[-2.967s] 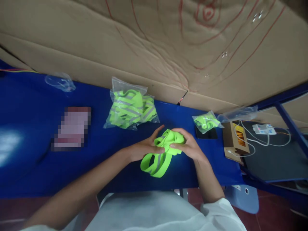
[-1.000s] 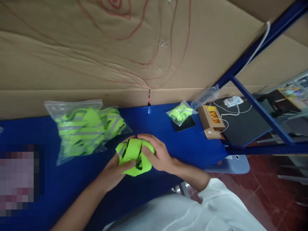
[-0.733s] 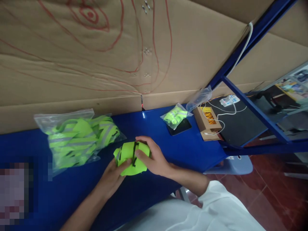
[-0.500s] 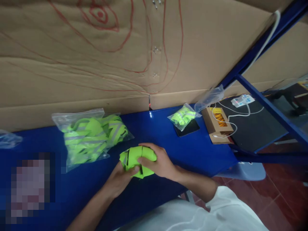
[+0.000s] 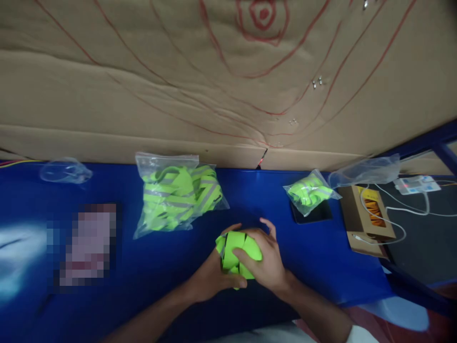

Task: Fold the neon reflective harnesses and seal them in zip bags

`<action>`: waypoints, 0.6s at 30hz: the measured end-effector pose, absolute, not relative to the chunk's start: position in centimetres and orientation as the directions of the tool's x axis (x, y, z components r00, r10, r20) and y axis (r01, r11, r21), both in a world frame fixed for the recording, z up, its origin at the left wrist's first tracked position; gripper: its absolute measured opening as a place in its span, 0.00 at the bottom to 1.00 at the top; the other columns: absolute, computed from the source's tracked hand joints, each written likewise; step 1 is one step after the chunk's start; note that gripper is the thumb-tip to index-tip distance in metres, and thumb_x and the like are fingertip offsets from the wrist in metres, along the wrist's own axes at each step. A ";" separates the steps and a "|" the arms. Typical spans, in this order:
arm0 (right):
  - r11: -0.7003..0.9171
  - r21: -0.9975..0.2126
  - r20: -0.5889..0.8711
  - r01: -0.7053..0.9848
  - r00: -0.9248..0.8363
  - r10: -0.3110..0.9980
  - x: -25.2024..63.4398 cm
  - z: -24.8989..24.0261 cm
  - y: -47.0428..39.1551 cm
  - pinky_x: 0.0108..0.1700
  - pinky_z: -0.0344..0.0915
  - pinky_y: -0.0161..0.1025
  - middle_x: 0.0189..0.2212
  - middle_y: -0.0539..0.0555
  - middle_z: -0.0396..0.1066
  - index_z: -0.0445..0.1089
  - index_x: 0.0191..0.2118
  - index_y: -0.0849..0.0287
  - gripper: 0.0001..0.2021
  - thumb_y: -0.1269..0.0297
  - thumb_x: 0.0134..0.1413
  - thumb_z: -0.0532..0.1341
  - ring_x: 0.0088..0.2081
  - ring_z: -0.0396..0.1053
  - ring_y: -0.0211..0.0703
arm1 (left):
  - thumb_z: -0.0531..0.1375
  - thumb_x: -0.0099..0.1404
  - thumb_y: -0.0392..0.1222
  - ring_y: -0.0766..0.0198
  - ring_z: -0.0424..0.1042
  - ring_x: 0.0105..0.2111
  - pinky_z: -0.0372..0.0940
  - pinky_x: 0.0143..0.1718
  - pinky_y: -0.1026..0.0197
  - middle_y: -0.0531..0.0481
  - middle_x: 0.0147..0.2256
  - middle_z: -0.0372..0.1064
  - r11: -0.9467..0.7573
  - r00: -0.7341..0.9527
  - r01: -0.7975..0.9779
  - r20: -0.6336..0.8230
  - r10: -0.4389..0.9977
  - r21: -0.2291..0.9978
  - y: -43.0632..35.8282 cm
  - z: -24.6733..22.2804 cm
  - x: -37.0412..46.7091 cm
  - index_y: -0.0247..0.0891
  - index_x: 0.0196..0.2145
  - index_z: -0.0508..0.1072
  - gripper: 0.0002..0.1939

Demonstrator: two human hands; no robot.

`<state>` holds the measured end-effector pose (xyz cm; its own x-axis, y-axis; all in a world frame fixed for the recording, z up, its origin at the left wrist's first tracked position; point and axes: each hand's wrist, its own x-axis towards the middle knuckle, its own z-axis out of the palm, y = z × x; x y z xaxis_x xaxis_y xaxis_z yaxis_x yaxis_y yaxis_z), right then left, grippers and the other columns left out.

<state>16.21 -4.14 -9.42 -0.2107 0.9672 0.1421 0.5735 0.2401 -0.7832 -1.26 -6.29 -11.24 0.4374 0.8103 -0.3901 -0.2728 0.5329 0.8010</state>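
Between my hands is a folded neon-yellow reflective strap [image 5: 233, 243] with dark bands and a bit of grey stripe at its left end. My left hand [image 5: 210, 278] grips it from the left and below, thumb along its lower edge. From the right, my right hand [image 5: 266, 259] wraps round it with the thumb pressed on its front; one finger sticks up behind. Behind my hands lies a large clear zip bag [image 5: 167, 159] full of similar neon straps [image 5: 174, 200]. A smaller clear bag [image 5: 310, 190] of the same straps is at the right.
The blue table [image 5: 153, 290] runs along a cardboard wall [image 5: 143, 95] with red drawn lines. A black flat device [image 5: 314, 214] lies under the small bag. An open cardboard box [image 5: 367, 219] with a white cable, a power strip [image 5: 417, 185] and crumpled clear plastic [image 5: 66, 170] are about.
The view has swung left, so everything sits further right. Both hands still hold the folded strap; a finger of my right hand has lifted away behind it.
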 end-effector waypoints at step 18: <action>-0.027 -0.777 0.504 0.628 0.648 0.571 35.6 -4.7 4.2 0.54 0.71 0.53 0.60 0.65 0.66 0.63 0.64 0.57 0.36 0.44 0.56 0.68 0.49 0.74 0.51 | 0.77 0.46 0.51 0.52 0.78 0.31 0.73 0.27 0.61 0.47 0.34 0.79 0.505 0.119 -0.133 -0.492 0.863 0.853 -6.7 -7.4 -1.1 0.40 0.51 0.74 0.36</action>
<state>35.62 4.24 -4.67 0.6480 0.5709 0.5041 0.6284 -0.0269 -0.7774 -1.11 -6.73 -7.36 0.1192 0.8626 -0.4917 -0.1326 0.5046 0.8531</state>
